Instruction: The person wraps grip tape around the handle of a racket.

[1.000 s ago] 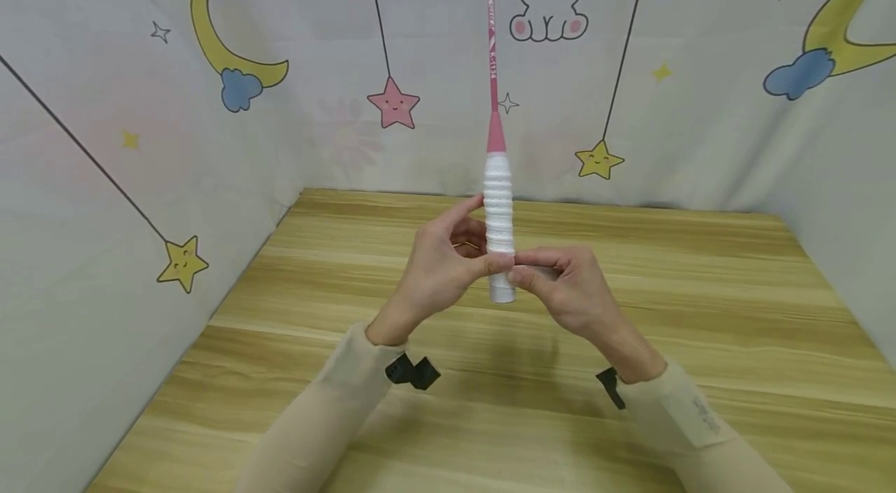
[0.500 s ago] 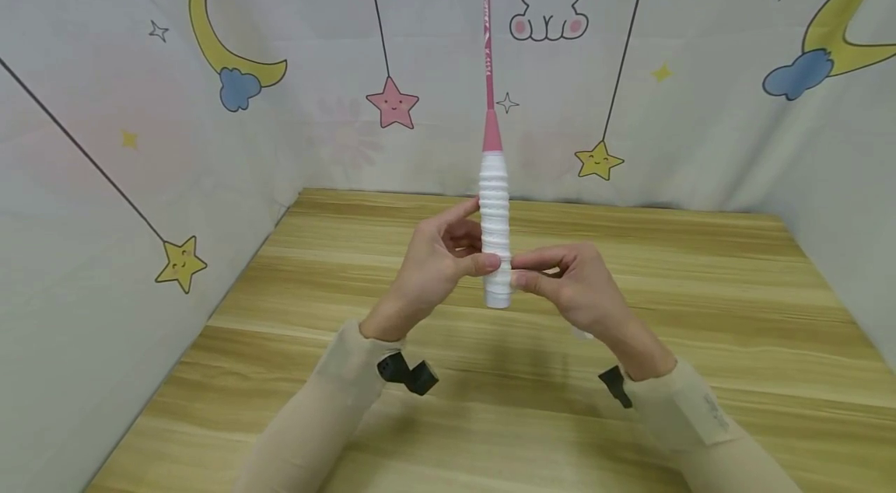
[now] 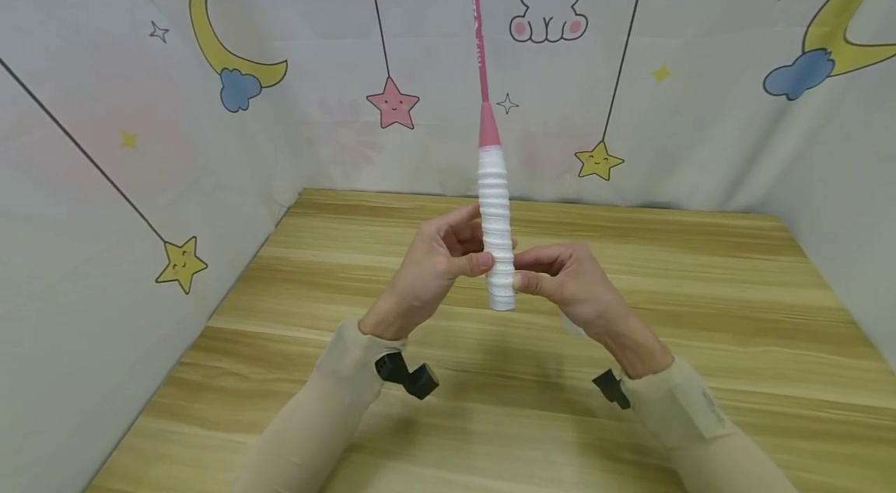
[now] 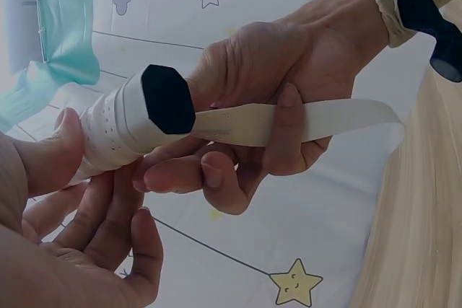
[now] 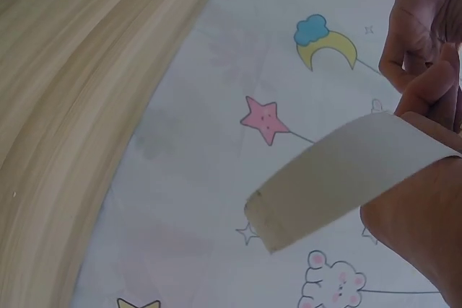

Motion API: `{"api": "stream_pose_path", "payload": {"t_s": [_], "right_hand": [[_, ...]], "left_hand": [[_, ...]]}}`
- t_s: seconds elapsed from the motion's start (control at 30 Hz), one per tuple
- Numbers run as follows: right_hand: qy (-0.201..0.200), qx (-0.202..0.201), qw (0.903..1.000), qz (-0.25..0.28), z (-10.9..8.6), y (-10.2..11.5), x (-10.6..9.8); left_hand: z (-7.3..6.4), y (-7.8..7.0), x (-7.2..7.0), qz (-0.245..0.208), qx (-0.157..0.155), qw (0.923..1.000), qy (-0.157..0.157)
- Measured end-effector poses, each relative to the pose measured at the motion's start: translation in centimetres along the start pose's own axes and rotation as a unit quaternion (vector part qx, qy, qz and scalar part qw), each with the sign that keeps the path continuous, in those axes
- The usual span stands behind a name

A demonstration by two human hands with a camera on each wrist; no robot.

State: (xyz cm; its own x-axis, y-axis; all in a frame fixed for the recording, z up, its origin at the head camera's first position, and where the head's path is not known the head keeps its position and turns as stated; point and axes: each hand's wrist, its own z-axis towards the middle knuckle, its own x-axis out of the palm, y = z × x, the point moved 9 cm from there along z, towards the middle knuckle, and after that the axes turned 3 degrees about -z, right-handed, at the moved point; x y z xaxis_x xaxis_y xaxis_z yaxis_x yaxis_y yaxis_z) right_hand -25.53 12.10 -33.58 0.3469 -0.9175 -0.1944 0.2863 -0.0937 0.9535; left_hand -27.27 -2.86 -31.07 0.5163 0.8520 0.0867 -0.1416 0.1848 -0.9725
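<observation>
In the head view a badminton racket stands nearly upright above the table, its pink shaft (image 3: 479, 34) leaning slightly left and its head out of frame. Ridged white tape wraps its handle (image 3: 495, 197). My left hand (image 3: 428, 267) holds the handle from the left, thumb in front and fingers behind. On the other side, near the butt, my right hand (image 3: 577, 287) pinches the white grip tape. The left wrist view shows this tape (image 4: 346, 119) running from the dark-ended handle between the right fingers. Its loose tail (image 5: 325, 185) hangs curved in the right wrist view.
Below the hands lies a wood-grain tabletop (image 3: 350, 415). A pale cloth wall (image 3: 434, 159) printed with stars, moons and a rabbit encloses the back and sides. Each wrist carries a small black camera mount, such as the left one (image 3: 406, 375).
The racket has turned about its length, its lettering rotating to the side, and its shaft now leans left. Ridged wrapping reaches lower on the handle. Both hands stay close to where they were.
</observation>
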Motion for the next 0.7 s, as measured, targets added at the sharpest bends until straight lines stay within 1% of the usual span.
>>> {"api": "stream_pose_path", "payload": {"t_s": [0.1, 0.2, 0.23, 0.27, 0.4, 0.53, 0.63, 0.7], "right_hand": [[0.045, -0.028, 0.9979, 0.038, 0.1, 0.2, 0.8], [0.085, -0.059, 0.9924, 0.067, 0.0, 0.6, 1.5], [0.093, -0.065, 0.9908, 0.074, 0.0, 0.7, 1.7], [0.093, -0.069, 0.9901, 0.079, 0.0, 0.7, 1.8], [0.062, -0.069, 0.9921, 0.085, -0.1, 0.7, 1.4], [0.033, -0.068, 0.9944, 0.074, -0.2, 0.7, 1.0], [0.015, -0.070, 0.9955, 0.062, -0.2, 0.8, 0.8], [0.001, -0.072, 0.9956, 0.059, -0.2, 0.8, 0.6]], "left_hand": [[-0.1, 0.0, 0.3, -0.002, 0.001, 0.9999, 0.012], [-0.2, 0.1, 0.5, -0.002, -0.002, 0.9998, 0.020], [-0.2, 0.1, 0.5, -0.002, 0.001, 0.9997, 0.023], [-0.2, 0.1, 0.6, -0.003, 0.002, 0.9996, 0.027], [-0.1, 0.0, 0.9, -0.018, 0.006, 0.9989, 0.042], [-0.1, -0.1, 1.0, -0.035, 0.007, 0.9978, 0.055], [-0.2, -0.3, 0.9, -0.028, 0.014, 0.9979, 0.057], [-0.2, -0.4, 0.8, -0.013, 0.018, 0.9986, 0.048]]}}
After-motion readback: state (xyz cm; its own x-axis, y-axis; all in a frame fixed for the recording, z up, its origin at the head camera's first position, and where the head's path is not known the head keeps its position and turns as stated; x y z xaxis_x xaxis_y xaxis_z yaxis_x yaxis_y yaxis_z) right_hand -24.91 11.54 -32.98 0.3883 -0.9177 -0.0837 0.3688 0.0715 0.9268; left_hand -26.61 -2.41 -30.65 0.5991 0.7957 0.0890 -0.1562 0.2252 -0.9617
